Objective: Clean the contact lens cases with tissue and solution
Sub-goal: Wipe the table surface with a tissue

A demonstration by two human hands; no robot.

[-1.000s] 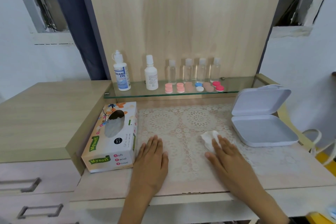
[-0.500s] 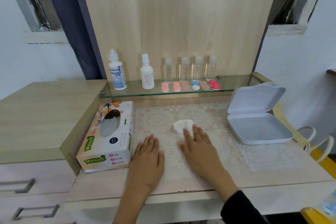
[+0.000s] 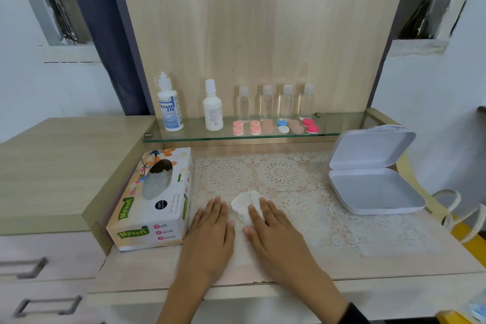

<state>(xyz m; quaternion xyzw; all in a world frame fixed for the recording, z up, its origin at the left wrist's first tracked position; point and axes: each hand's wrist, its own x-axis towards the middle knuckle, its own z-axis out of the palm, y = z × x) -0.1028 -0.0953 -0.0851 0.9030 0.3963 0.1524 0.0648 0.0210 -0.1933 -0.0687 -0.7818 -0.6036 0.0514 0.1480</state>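
My right hand [image 3: 273,234] lies flat on a crumpled white tissue [image 3: 243,205], pressing it onto the lace mat [image 3: 289,184]. Just left of it, my left hand [image 3: 210,234] rests flat on the mat, fingers apart, holding nothing. Several contact lens cases sit in a row on the glass shelf [image 3: 339,126]: pink ones [image 3: 247,127], a blue and white one [image 3: 282,126], a tan one [image 3: 295,126] and a red one [image 3: 310,125]. Two white solution bottles [image 3: 169,104] [image 3: 212,108] stand at the shelf's left end.
A Mysoft tissue box [image 3: 155,200] lies left of my hands. An open white plastic box [image 3: 373,179] sits at the right of the mat. Several small clear bottles [image 3: 276,102] stand behind the cases. Drawers [image 3: 39,271] are at lower left.
My right hand has slid the tissue leftward across the mat, from near the white box to beside my left hand. The left hand has stayed flat in place.
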